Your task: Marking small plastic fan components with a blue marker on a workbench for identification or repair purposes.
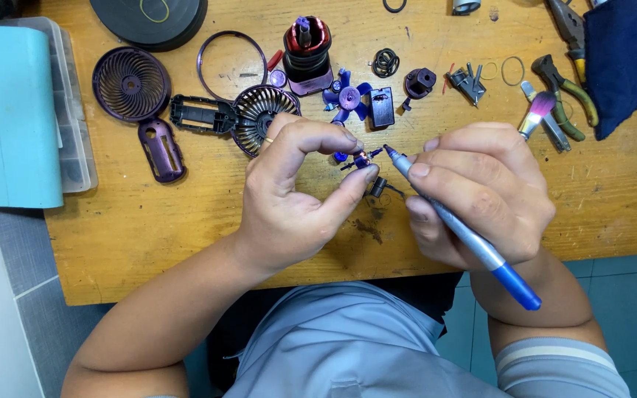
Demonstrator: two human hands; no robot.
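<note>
At the far left of the wooden worktop (134, 243) sits a pale blue case (12, 110) on a clear organiser box, then a round purple fan grille (130, 83), a purple handle shell (161, 149), a black inner frame (200, 114) and a second grille (256, 110) partly under the left hand. The left hand (296, 199) pinches a small motor part with copper windings and thin wires (363, 158) between thumb and forefinger, just above the worktop's front half. The right hand (481, 191) grips a blue-handled pen-like tool (473, 236), fingers closed around it, tip touching or almost touching the part. To do this well, judging from the pose: keep the pinch steady, brace both wrists on the worktop, bring the tip only onto the intended spot, avoid snagging the fine wires. Behind sit the blue fan blade (348, 97), a motor housing (307, 55), and at right pliers (565, 92), a small brush (536, 114) and a dark blue cloth (624, 59).
</note>
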